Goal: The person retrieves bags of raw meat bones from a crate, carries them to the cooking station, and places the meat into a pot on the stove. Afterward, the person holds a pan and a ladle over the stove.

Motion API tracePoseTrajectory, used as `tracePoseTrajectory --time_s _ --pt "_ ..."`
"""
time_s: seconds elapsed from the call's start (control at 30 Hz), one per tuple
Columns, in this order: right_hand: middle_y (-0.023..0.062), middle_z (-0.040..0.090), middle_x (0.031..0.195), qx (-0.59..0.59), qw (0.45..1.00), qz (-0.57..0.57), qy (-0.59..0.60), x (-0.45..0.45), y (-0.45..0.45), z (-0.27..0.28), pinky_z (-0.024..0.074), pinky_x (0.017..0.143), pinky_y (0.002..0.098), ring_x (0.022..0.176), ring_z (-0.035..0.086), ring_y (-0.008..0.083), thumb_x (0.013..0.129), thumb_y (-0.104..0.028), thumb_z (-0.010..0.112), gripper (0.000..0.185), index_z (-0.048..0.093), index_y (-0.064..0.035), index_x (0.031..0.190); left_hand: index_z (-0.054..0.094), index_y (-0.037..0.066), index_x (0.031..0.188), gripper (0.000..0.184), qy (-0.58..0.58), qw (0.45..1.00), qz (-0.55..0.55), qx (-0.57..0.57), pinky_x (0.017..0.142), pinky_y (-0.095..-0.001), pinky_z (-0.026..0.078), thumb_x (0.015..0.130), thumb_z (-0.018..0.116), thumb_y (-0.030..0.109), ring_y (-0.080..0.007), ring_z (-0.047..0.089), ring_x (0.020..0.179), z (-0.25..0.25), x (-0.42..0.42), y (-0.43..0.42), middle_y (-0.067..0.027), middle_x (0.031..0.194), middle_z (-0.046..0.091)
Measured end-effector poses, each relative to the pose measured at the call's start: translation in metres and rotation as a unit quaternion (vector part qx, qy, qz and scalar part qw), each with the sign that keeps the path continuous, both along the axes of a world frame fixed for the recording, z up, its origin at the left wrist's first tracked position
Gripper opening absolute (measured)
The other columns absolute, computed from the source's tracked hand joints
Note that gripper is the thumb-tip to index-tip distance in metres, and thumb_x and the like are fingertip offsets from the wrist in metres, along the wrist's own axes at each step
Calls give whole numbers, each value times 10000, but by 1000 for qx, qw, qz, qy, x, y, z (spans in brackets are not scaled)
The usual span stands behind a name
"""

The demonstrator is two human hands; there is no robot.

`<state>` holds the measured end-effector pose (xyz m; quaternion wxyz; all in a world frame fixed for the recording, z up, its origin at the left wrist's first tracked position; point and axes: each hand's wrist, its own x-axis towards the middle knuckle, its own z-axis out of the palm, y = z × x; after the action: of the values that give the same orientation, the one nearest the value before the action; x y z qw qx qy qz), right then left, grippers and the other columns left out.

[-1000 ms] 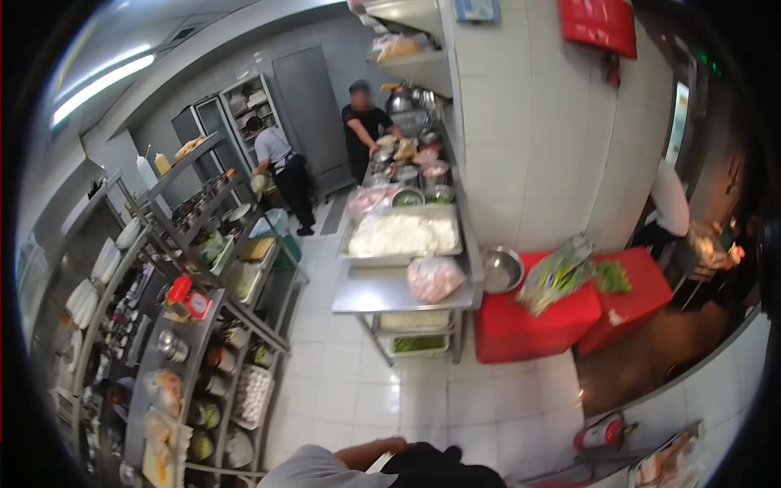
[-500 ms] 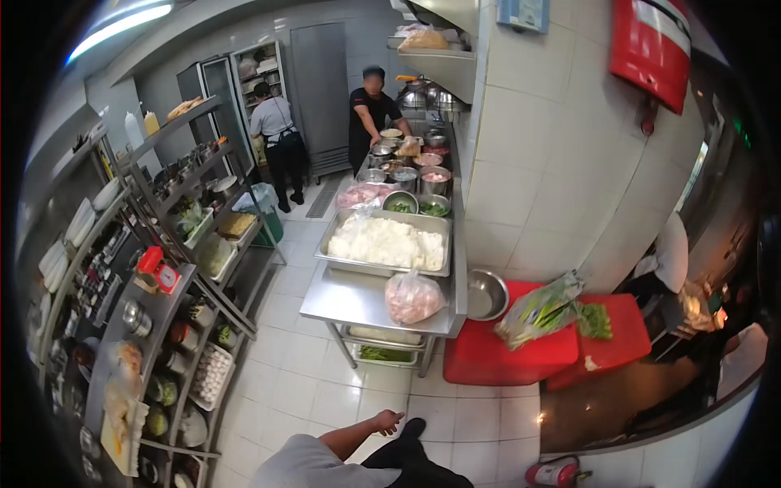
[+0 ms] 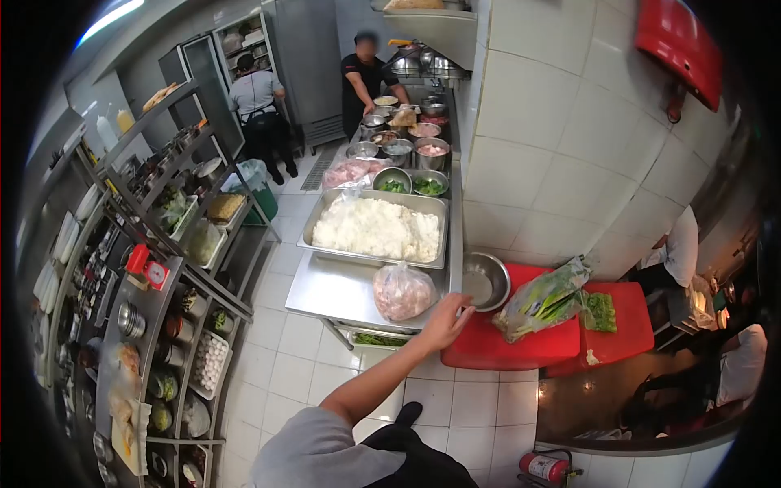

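My left hand [image 3: 447, 322] reaches forward over the corner of the steel table, fingers apart and nothing in them. Its fingertips are close to the near rim of a steel bowl [image 3: 488, 285]; whether they touch it I cannot tell. Just left of the hand lies a clear plastic bag of pale pink meat [image 3: 404, 293]. Behind that bag a deep steel tray [image 3: 374, 260] holds a heap of white, rice-like food. Right of the bowl, a plastic bag of long green vegetables [image 3: 541, 305] rests on a red container [image 3: 496, 342]. My right hand is out of view.
Steel pots and bowls of ingredients [image 3: 431, 154] line the table's far end, where a co-worker [image 3: 366, 81] stands. Another person [image 3: 256, 98] faces a fridge. Shelves with a red scale [image 3: 148, 268] run along the left. A fire extinguisher [image 3: 547, 467] stands on the floor.
My left hand has risen from low over the floor and moved forward and right to the steel bowl. The view has shifted nearer to the table.
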<state>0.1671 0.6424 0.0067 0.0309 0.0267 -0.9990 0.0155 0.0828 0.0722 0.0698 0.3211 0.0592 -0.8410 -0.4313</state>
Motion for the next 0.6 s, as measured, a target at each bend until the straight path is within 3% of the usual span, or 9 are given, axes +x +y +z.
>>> tracePoseTrajectory --time_s 0.07,0.13,0.2,0.3,0.4,0.6 --pt "342 -50 1495 -3 1000 5 5 -9 8 2 72 1109 625 1367 -28 551 665 -597 723 1179 110 -11 1484 568 2 1118 297 14 999 5 -51 829 -422 441 915 571 218 -378 552 950 -14 -26 -14 -199 1009 578" --pt "345 -56 1493 -6 1000 6 -2 -12 22 3 71 1107 628 1365 -33 555 661 -599 726 1182 112 -14 1484 566 -2 1140 315 -78 993 -33 -80 851 -439 431 909 578 212 -369 569 928 -37 -49 -31 -195 942 597" --pt "348 -62 1491 5 999 13 -47 -9 48 35 71 1106 632 1363 -37 558 657 -601 729 1185 113 -17 1485 567 5 1151 327 -165 984 -66 -8 832 -416 414 902 590 215 -332 573 860 -92 19 26 -158 867 595" --pt "352 -70 1489 12 999 -17 -39 -12 49 28 69 1103 637 1361 -44 563 651 -603 733 1190 115 -22 1486 568 16 1169 346 -91 991 -74 -61 802 -382 387 891 608 219 -277 579 758 -46 -65 -34 -103 755 593" --pt "356 -78 1486 18 998 -33 -54 -15 40 25 68 1100 642 1358 -51 567 645 -606 737 1195 117 -27 1487 585 28 1134 321 -105 993 -25 -43 755 -350 356 882 618 224 -249 544 678 -46 -71 -27 -66 713 562" --pt "364 -95 1481 22 995 -57 -82 -13 33 20 65 1095 652 1353 -65 577 633 -612 745 1205 121 -36 1488 599 53 1092 263 -70 993 4 -97 707 -364 358 845 632 139 -241 542 675 -64 -80 -26 -55 720 576"
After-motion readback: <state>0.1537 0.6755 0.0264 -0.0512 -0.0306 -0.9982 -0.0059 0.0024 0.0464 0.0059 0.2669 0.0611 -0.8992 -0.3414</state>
